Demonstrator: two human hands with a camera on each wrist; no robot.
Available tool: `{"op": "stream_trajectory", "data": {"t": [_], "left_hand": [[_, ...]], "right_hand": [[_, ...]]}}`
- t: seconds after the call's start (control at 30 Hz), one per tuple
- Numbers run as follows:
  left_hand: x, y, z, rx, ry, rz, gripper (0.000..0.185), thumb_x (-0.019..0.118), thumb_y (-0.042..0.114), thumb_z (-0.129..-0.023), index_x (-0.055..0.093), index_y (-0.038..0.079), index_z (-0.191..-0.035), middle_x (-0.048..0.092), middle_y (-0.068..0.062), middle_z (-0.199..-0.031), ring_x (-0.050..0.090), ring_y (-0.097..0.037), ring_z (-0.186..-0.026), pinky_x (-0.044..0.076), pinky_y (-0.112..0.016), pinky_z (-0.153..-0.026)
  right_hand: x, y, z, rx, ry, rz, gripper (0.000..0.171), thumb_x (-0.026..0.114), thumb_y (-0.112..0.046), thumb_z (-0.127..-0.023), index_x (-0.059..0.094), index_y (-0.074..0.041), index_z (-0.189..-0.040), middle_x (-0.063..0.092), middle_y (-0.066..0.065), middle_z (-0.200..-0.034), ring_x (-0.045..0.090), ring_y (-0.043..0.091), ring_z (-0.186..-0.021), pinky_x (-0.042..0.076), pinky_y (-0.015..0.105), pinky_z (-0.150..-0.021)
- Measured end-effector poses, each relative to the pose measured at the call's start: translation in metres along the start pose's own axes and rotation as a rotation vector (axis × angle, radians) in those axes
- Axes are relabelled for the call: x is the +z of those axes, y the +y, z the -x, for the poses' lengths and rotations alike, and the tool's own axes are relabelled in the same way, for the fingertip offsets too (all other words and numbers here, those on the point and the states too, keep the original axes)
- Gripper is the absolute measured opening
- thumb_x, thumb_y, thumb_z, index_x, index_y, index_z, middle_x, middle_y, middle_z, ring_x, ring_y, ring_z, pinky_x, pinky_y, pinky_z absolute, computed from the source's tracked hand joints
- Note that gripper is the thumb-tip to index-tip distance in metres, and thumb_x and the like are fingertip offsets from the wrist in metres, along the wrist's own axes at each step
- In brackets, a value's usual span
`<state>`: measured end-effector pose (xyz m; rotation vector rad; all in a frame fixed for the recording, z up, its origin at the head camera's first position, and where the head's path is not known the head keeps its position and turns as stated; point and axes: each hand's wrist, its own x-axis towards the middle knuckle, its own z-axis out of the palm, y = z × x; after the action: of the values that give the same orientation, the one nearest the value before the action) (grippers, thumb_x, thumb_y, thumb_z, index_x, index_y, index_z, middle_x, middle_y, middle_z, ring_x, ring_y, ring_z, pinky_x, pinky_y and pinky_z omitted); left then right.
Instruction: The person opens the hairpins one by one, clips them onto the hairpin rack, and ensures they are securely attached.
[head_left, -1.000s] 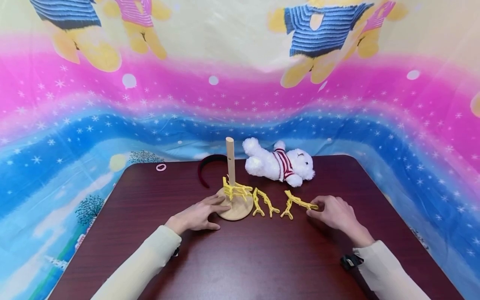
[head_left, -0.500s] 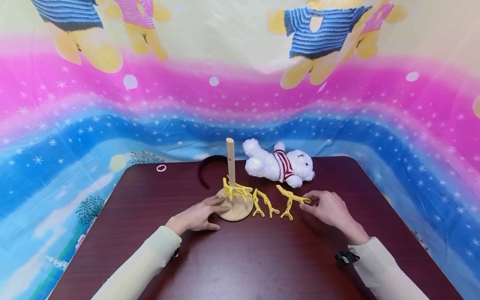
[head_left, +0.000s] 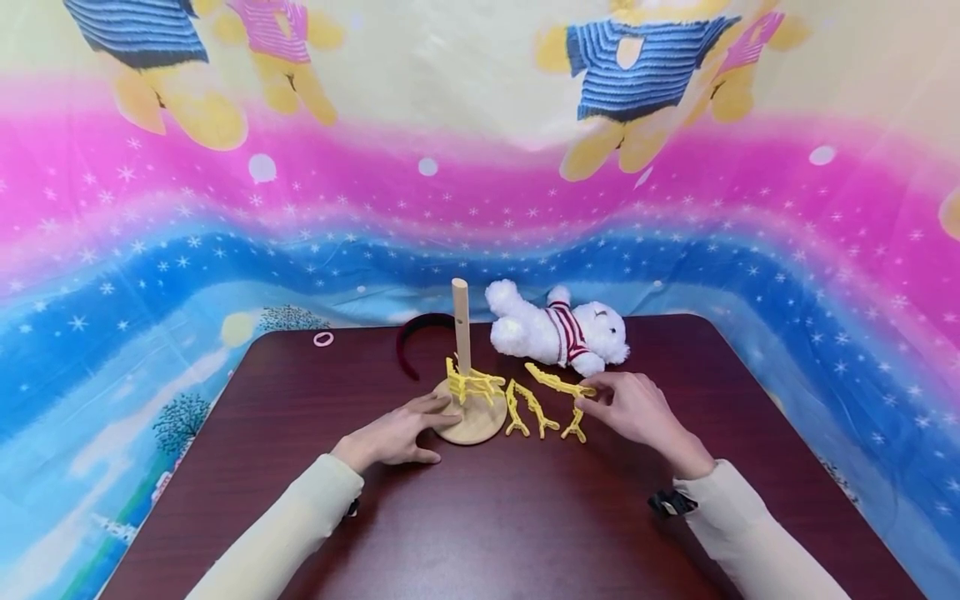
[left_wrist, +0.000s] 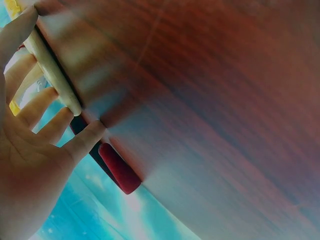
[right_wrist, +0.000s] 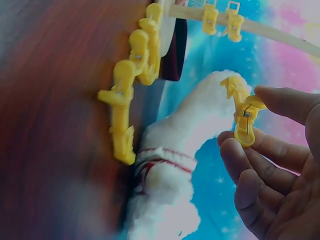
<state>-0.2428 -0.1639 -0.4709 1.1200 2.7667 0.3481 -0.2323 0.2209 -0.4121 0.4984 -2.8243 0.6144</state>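
My right hand (head_left: 633, 408) pinches a yellow alligator hair clip (head_left: 551, 381) between thumb and fingers, lifted over the table. The clip's spring (right_wrist: 247, 114) shows in the right wrist view, and its long toothed end points away from the palm. More yellow clips (head_left: 532, 402) lie on the table, left of and below the held one. My left hand (head_left: 393, 432) rests with spread fingers at the left edge of a round wooden base (head_left: 476, 429). From that base rises a wooden post (head_left: 461, 329), with yellow clips (head_left: 474, 385) around its foot.
A white teddy bear (head_left: 525, 332) in a striped top lies at the back of the table. Behind the post curves a dark red headband (head_left: 408, 346), whose velvety end (left_wrist: 119, 169) shows in the left wrist view. A pink ring (head_left: 323, 339) lies back left.
My right hand has moved left and slightly away from me, lifting the clip off the loose ones toward the post. The left hand has stayed on the base.
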Motion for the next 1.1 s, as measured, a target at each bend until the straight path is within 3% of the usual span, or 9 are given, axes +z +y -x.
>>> {"op": "stream_trajectory", "data": {"t": [0.6,1.1], "left_hand": [[0.001,-0.001,0.0,0.012,0.008,0.006,0.067,0.072,0.04,-0.08,0.046,0.025,-0.14,0.028,-0.008,-0.154,0.022,-0.032,-0.144,0.031,-0.047,-0.111],[0.001,-0.001,-0.001,0.016,0.009,0.0,0.067,0.072,0.04,-0.08,0.046,0.025,-0.14,0.029,-0.008,-0.154,0.022,-0.032,-0.143,0.031,-0.046,-0.112]], "right_hand": [[0.002,-0.038,-0.018,-0.114,-0.039,-0.062,0.023,0.073,-0.037,-0.079,0.073,-0.022,-0.096,0.066,-0.013,-0.077,0.056,-0.001,-0.066,0.045,0.022,-0.061],[0.009,-0.067,-0.033,-0.192,-0.018,-0.102,0.018,0.071,-0.029,-0.083,0.074,-0.019,-0.098,0.068,-0.012,-0.075,0.058,-0.002,-0.064,0.047,0.02,-0.059]]}}
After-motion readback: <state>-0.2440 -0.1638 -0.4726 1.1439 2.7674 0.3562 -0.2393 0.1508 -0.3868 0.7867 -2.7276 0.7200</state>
